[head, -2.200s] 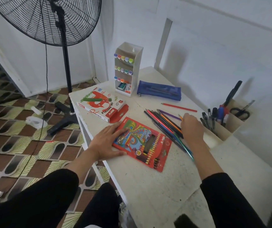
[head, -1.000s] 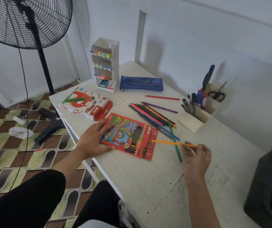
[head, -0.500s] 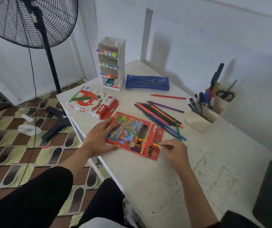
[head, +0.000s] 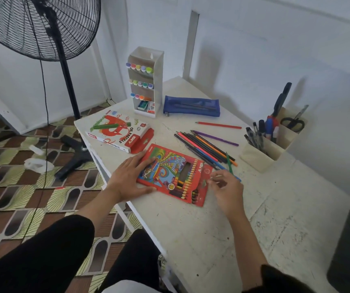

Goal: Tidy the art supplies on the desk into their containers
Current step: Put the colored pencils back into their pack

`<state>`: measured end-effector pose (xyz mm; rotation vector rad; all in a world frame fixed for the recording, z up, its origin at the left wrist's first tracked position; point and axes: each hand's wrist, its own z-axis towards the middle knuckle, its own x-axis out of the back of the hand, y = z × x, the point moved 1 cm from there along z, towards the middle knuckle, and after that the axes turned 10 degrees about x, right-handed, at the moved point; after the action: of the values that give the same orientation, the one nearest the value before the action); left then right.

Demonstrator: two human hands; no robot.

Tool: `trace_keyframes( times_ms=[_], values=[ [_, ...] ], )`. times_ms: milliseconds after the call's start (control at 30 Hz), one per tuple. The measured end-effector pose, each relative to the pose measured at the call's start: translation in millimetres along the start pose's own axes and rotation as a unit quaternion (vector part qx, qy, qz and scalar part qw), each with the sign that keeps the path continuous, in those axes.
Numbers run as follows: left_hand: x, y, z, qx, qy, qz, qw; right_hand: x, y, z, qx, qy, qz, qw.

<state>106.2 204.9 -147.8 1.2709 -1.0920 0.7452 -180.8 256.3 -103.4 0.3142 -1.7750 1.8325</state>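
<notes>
A red coloured-pencil box (head: 169, 172) lies flat on the white desk (head: 212, 240), its open flap end toward the right. My left hand (head: 131, 178) presses flat on the box's left end. My right hand (head: 225, 189) hovers at the flap with its fingers loosely curled, and no pencil shows in them. Just beyond it lies a fan of several loose coloured pencils (head: 203, 146), with a green pencil (head: 228, 163) closest to my fingers. A purple pencil (head: 216, 138) and a red pencil (head: 218, 125) lie apart, farther back.
An oil pastels box (head: 117, 132) sits at the desk's left edge. Behind it stand a white marker organiser (head: 146, 81) and a blue pencil case (head: 191, 105). A beige holder (head: 258, 157) with pens and scissors (head: 292, 122) stands right. A standing fan (head: 43, 28) is left of the desk.
My right hand picked an orange pencil out of the loose pile and carried it to the box's open end; the pencil is now out of sight. My left hand stayed on the box.
</notes>
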Motion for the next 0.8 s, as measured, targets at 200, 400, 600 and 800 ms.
trace_keyframes(
  times_ms=[200, 400, 600, 800],
  values=[
    [0, 0, 0, 0.002, -0.002, -0.001, 1.000, 23, 12, 35, -0.011, 0.085, -0.129, 0.988],
    [0, 0, 0, 0.005, -0.002, 0.006, 1.000, 18, 20, 42, -0.027, 0.048, -0.200, 0.978],
    [-1, -2, 1, 0.006, -0.003, 0.005, 1.000, 32, 5, 21, 0.056, 0.098, -0.129, 0.985],
    [-1, -1, 1, 0.006, 0.001, 0.006, 1.000, 60, -5, -1, 0.040, 0.088, -0.043, 0.994]
  ],
)
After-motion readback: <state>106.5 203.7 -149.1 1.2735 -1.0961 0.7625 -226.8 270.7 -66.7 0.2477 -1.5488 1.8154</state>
